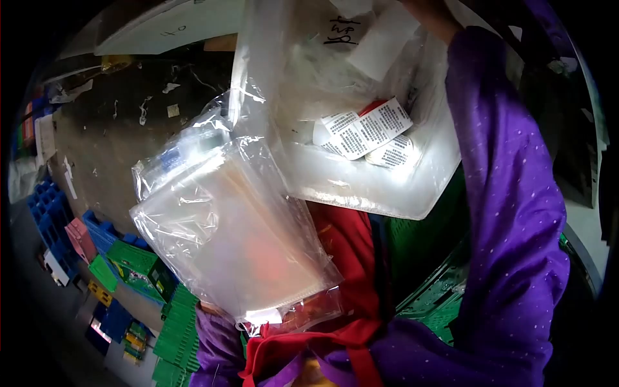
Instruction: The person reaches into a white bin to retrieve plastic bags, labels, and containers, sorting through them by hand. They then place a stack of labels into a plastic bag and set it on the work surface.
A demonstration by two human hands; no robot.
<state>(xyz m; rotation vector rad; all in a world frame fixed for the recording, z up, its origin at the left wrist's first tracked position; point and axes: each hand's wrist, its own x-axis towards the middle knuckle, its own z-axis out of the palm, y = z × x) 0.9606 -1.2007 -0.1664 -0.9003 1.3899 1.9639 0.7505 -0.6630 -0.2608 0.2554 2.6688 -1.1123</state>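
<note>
A stack of clear plastic bags (219, 226), inside a crinkled outer wrapper, lies in front of my left sleeve and red apron. Only an edge of my left hand (214, 311) shows beside the bags; they appear to rest in its grip, with the fingers hidden behind them. My right arm reaches along the right side of a translucent white bin (361, 193). The back of my right hand (433, 18) shows at the top edge, its fingers out of sight near white paper (387, 42). Printed label rolls (367, 132) lie inside the bin.
Green crates (432, 303) stand under the bin, close to my body. At left, a green crate (138, 267) and blue pallets (48, 209) sit by the floor (129, 155), which has paper scraps on it. A white box (167, 29) stands at the upper left.
</note>
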